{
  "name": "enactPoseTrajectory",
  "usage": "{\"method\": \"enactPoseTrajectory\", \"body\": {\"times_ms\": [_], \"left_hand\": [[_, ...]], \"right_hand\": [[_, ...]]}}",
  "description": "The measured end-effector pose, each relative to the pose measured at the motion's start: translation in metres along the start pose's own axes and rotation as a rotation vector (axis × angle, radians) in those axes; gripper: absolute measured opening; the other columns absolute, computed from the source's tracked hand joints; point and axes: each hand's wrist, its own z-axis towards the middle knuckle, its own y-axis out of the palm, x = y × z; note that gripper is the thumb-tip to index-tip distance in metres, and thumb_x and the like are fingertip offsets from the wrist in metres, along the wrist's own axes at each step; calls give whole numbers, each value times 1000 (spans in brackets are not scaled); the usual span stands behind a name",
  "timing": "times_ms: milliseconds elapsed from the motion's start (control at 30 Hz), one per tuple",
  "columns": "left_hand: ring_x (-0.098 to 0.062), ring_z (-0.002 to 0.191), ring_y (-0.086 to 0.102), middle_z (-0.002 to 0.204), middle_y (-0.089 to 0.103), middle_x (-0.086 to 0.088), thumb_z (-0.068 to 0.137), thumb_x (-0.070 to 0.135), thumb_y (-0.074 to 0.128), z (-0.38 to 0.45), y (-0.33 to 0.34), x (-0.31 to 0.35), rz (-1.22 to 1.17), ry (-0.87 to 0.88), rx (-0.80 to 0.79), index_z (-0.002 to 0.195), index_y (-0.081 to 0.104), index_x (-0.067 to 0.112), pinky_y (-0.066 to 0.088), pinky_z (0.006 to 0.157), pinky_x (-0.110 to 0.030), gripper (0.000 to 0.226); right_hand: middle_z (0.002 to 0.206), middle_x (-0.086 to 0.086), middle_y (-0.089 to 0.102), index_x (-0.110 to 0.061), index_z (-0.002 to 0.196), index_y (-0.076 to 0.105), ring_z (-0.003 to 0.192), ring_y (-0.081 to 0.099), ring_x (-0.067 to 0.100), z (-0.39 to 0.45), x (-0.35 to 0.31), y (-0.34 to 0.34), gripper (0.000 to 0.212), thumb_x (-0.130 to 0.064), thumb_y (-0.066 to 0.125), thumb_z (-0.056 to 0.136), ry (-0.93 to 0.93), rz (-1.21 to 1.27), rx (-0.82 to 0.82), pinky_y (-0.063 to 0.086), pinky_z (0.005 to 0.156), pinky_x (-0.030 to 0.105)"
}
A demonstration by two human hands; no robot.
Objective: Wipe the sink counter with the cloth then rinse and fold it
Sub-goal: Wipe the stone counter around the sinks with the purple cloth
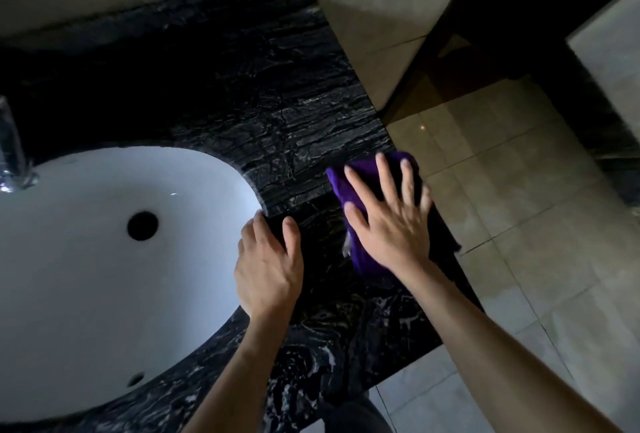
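The purple cloth (pixel 360 176) lies on the black marble counter (pixel 277 103), at its right edge, just right of the white sink (pixel 86 242). The right hand (pixel 391 218) lies flat on top of it, palm down, fingers (pixel 384 173) spread wide, w/ no grip closed around the fabric. Cloth shows above the fingertips and along the thumb side; a bit also pokes out below the palm near the wrist. A small pale tag or thread shows at the cloth's left edge, by the thumb base; can't tell which. The part under the hand's right side is dark and hard to read.

The left hand (pixel 268 263) rests on the counter at the sink's rim, approx at the basin's right curve. Its fingers are curled down over the edge, thumb apart from the rest, holding nothing. The two hands sit near each other but don't touch.

In the basin, a dark drain hole (pixel 142 225) sits near the middle and an overflow slot (pixel 135 379) is on the near wall. A chrome tap (pixel 14 152) stands at far left, partly cut off. Beige floor tiles (pixel 502 225) run to the right of the counter. Lighting is dim throughout.
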Motion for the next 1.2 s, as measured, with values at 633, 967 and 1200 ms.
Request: {"method": "enactPoseTrajectory", "body": {"times_ms": [633, 967, 1200], "left_hand": [[-21, 98, 62, 95, 63, 10, 95, 54, 28, -9, -11, 2, -274, -36, 121, 106, 55, 29, 37, 74, -31, 38], [-16, 124, 59, 135, 63, 4, 99, 59, 35, -5, -9, 0, -180, 5, 79, 150, 33, 30, 48, 93, -35, 59], [-18, 119, 62, 129, 65, 4, 98, 59, 31, 0, -5, 1, -199, -31, 107, 138, 39, 31, 51, 90, -39, 50]], "right_hand": [[170, 0, 20, -47, 157, 21, 156, 16, 39, -58, -52, 0, 69, -65, 43, 94, -562, 14, -152, 17, 120, 65], [169, 2, 23, -51, 154, 29, 154, 19, 39, 146, -133, -3, 64, -58, 36, 91, -427, 33, -27, 13, 121, 65], [170, 2, 21, -46, 156, 29, 154, 21, 39, 70, -89, 3, 61, -53, 42, 97, -471, 2, 37, 14, 121, 63]]}}
